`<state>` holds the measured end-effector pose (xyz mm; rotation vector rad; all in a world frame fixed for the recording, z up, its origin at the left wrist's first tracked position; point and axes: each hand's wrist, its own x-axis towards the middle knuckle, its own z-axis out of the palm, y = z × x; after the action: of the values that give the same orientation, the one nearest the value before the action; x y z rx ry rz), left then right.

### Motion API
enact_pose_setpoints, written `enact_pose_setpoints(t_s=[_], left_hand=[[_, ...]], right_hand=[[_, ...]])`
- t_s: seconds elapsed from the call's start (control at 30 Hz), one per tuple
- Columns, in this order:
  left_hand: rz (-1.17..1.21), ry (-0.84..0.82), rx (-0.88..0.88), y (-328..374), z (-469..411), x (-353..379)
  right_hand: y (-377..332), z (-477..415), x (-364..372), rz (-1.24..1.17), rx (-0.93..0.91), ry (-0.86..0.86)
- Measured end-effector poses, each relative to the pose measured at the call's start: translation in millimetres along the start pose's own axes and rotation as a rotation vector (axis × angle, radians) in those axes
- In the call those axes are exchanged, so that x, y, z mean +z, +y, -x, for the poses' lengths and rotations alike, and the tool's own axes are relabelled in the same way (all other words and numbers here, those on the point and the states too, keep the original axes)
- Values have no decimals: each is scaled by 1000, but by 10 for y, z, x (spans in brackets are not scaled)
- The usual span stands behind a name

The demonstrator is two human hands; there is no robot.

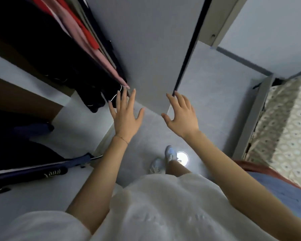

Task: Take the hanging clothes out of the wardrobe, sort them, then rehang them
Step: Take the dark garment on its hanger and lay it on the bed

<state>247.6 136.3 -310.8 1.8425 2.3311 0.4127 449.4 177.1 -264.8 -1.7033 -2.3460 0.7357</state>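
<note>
Left hand (126, 117) and right hand (182, 115), fingers spread and holding nothing, reach mid-frame toward the wardrobe door (146, 49), likely to access the hanging clothes (73, 40) at upper left.

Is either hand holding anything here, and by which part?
Nothing is held: the left hand and right hand are both open, spread before the wardrobe door.

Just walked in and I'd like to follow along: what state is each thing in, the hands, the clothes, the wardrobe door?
Left hand, open, fingers spread, holding nothing, by the clothes' hems.
Right hand, open, fingers loosely bent, fingertips at the door's lower corner.
Hanging clothes, hanging in the wardrobe, black, pink and red side by side.
Wardrobe door, clear of the clothes, leaving them exposed.
</note>
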Motion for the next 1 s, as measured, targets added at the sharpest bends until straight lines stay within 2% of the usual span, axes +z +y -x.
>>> enact_pose_setpoints(t_s=[0.33,0.57,0.87,1.0], left_hand=[[2,159,-388,-519,-210,-337],[17,327,-605,-671,-330,-477],[-10,426,-714,-1113,-464,-822],[-12,459,-723,-1471,-648,-962]], right_hand=[[-645,-1022,-96,25,-322,-179],[-1182,-1577,-94,14,-531,-212],[-2011,-2064,18,-40,-711,-166],[-2451,-2289,37,-93,-779,-62]])
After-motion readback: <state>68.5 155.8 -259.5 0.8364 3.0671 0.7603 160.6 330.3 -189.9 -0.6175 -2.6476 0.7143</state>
